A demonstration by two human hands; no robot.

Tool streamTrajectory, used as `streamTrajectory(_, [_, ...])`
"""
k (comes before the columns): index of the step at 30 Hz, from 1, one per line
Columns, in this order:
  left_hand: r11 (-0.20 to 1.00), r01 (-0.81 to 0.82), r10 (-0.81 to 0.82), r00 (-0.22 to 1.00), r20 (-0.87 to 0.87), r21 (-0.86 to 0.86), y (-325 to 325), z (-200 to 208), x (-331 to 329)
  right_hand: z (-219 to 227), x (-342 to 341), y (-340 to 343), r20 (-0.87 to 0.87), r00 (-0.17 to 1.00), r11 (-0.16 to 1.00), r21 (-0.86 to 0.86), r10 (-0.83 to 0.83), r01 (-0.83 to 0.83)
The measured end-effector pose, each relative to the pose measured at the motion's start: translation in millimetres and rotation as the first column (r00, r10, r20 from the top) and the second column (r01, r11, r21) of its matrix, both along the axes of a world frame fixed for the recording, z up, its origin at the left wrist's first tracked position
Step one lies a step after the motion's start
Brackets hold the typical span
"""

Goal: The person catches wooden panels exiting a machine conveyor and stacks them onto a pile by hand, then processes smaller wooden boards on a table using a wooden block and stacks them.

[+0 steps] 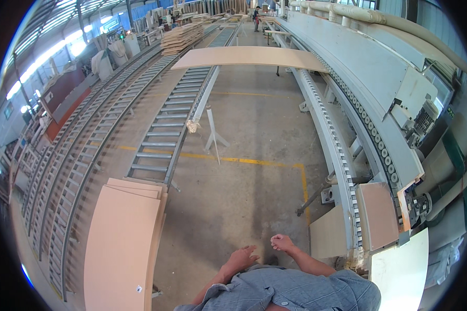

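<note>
Left hand (pixel 241 257) loosely open and empty, right hand (pixel 281 242) fisted, empty, bare floor (pixel 244 197) ahead.

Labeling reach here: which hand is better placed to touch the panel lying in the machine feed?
Right, probably. The right hand, a loose fist, is nearer the panel on the right. The left hand hangs empty, closer to the board stack.

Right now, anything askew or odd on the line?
One long board lies crosswise, bridging the roller conveyor and the machine's feed rail. The stacked panels are slightly fanned. Both hands, left and right, are empty.
</note>
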State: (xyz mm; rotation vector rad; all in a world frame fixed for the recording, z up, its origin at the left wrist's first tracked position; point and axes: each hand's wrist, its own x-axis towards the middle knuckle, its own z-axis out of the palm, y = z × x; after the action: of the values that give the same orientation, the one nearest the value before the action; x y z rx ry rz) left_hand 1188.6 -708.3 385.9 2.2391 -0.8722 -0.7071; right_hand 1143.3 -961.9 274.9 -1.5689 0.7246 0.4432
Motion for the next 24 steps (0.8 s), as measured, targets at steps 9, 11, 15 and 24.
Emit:
streamTrajectory(9, [0.999,-0.016,0.017,1.0,-0.006,0.048,-3,13,-9,-1,5,-3,-0.001,0.999,0.999,0.004,0.048,-0.048])
streamTrajectory(11, [0.999,-0.019,0.019,1.0,-0.012,0.045,-3,13,-8,-1,5,-2,0.005,0.998,0.998,-0.002,0.064,-0.064])
streamTrajectory(15, [0.998,-0.048,0.047,0.999,0.009,0.039,-4,15,-12,-1,8,-2,0.014,0.996,0.996,0.011,0.086,-0.087])
streamTrajectory(24, [0.995,-0.101,0.1,0.995,0.013,0.025,0,7,-13,0,12,-3,0.024,0.995,0.995,0.008,0.1,-0.1])
